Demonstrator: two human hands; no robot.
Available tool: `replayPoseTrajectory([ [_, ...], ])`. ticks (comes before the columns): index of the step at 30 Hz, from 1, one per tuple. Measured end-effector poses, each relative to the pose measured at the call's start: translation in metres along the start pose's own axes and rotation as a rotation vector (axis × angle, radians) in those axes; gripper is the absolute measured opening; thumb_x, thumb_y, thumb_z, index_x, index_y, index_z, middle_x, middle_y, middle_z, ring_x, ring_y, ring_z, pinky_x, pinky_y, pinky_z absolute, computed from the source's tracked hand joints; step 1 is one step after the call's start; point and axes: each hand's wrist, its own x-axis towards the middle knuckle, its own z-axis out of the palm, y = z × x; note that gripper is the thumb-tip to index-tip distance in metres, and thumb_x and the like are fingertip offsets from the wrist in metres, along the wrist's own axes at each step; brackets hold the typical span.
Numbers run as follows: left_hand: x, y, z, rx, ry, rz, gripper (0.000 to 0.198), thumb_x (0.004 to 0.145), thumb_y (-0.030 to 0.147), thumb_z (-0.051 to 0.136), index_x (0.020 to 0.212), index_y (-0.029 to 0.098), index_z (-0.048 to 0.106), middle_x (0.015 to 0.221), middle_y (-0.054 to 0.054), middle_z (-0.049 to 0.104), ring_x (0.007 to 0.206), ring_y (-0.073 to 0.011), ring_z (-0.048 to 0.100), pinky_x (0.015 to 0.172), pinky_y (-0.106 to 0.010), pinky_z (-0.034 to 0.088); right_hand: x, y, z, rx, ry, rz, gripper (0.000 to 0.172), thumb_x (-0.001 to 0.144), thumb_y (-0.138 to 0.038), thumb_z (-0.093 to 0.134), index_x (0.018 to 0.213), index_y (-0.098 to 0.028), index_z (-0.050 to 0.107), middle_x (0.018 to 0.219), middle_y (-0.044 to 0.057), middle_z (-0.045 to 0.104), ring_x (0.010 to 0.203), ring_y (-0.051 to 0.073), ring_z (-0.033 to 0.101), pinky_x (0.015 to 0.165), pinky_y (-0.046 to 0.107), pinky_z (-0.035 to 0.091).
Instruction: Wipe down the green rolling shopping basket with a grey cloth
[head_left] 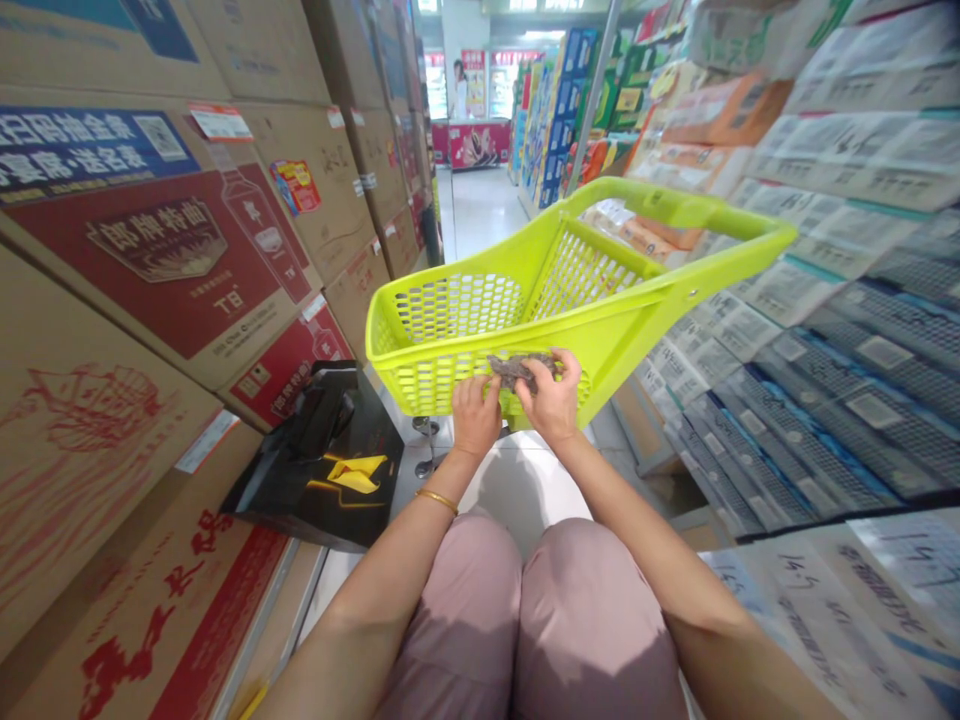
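Observation:
A lime-green plastic shopping cart (630, 330) with a perforated basket stands right in front of my knees. Against its near side wall, my right hand (555, 400) is closed around a crumpled grey-brown cloth (514, 369). My left hand (477, 415) is just to the left, its fingers curled at the holes of the basket's lower side. The left thumb lies close to the cloth's edge; whether it touches the cloth is unclear. Inside the basket, only the mesh walls and a folding panel (581, 280) show.
Stacked cardboard boxes (150, 250) line the left side, with a black bag (322, 470) by them. Packs of paper goods (847, 200) and dark-blue packages (787, 420) are piled on the right. The tiled aisle floor (480, 210) runs toward a distant person (460, 92).

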Motion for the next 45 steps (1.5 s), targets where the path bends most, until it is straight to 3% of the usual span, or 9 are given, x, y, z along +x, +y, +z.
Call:
replayPoseTrajectory([
  [4,0.005,0.009,0.001,0.009,-0.038,-0.050,0.038,0.082,0.016,0.047,0.119,0.018,0.055,0.108,-0.015,0.057,0.102,-0.0266,0.051,0.091,-0.042,0.037,0.003,0.009,-0.005,-0.064,0.063,-0.063,0.030,0.085,-0.024,0.049,0.112,-0.029,0.062,0.113,0.008,0.048,0.111,0.023,0.044,0.098,0.044,0.040],
  [8,0.012,0.014,0.000,-0.003,-0.063,-0.068,0.041,0.077,0.016,0.052,0.117,0.017,0.056,0.107,-0.014,0.057,0.100,-0.0272,0.050,0.089,-0.041,0.038,0.000,0.007,-0.007,-0.100,0.039,-0.110,0.040,0.088,-0.019,0.039,0.125,-0.025,0.054,0.124,0.010,0.047,0.124,0.025,0.034,0.103,0.045,0.036],
  [13,0.018,0.007,0.002,-0.044,-0.050,-0.032,0.036,0.080,0.021,0.050,0.116,0.017,0.058,0.103,-0.013,0.057,0.098,-0.0261,0.049,0.088,-0.041,0.037,-0.012,0.007,0.008,-0.115,-0.060,-0.066,0.052,0.085,-0.042,0.048,0.131,-0.017,0.048,0.133,0.016,0.041,0.131,0.031,0.025,0.103,0.052,0.034],
  [18,0.020,-0.005,0.003,-0.033,-0.003,-0.008,0.031,0.086,0.021,0.043,0.111,0.017,0.061,0.099,-0.012,0.058,0.095,-0.0239,0.049,0.086,-0.037,0.037,-0.017,0.026,0.027,-0.120,-0.016,-0.056,0.033,0.089,-0.029,0.042,0.118,-0.023,0.057,0.123,0.012,0.048,0.121,0.024,0.038,0.102,0.048,0.037],
  [20,0.019,-0.008,0.002,-0.025,0.010,-0.017,0.030,0.087,0.021,0.043,0.110,0.017,0.062,0.097,-0.012,0.058,0.093,-0.0232,0.049,0.085,-0.037,0.037,-0.015,0.029,0.029,-0.122,0.004,-0.078,0.033,0.089,-0.023,0.039,0.115,-0.025,0.059,0.120,0.010,0.050,0.117,0.022,0.042,0.101,0.047,0.038],
  [26,0.014,-0.014,-0.003,0.064,0.071,-0.044,0.029,0.090,0.026,0.042,0.107,0.019,0.064,0.093,-0.011,0.060,0.091,-0.0235,0.050,0.082,-0.036,0.035,0.008,0.009,0.015,-0.130,0.108,-0.146,0.032,0.087,-0.027,0.047,0.117,-0.027,0.057,0.123,0.010,0.049,0.113,0.022,0.042,0.098,0.044,0.039],
  [32,0.009,-0.019,-0.009,0.054,0.070,-0.080,0.030,0.090,0.028,0.042,0.107,0.018,0.064,0.094,-0.012,0.060,0.091,-0.0236,0.051,0.083,-0.037,0.034,0.027,-0.019,0.004,-0.168,-0.013,-0.137,0.037,0.085,-0.031,0.051,0.122,-0.032,0.055,0.129,0.009,0.045,0.118,0.027,0.035,0.100,0.047,0.034],
  [36,0.004,-0.029,-0.009,0.019,0.071,-0.109,0.030,0.089,0.029,0.043,0.108,0.019,0.064,0.093,-0.012,0.059,0.092,-0.0233,0.050,0.085,-0.038,0.034,0.026,-0.021,0.013,-0.102,-0.087,-0.147,0.035,0.086,-0.033,0.049,0.121,-0.029,0.055,0.123,0.010,0.045,0.115,0.025,0.037,0.100,0.045,0.035],
  [45,-0.001,-0.044,-0.004,-0.024,0.084,-0.135,0.027,0.089,0.024,0.044,0.104,0.024,0.066,0.091,-0.009,0.060,0.089,-0.0206,0.050,0.082,-0.036,0.034,0.006,-0.017,0.038,-0.060,-0.092,-0.174,0.026,0.087,-0.030,0.048,0.109,-0.028,0.061,0.107,0.008,0.048,0.100,0.022,0.042,0.093,0.041,0.038],
])
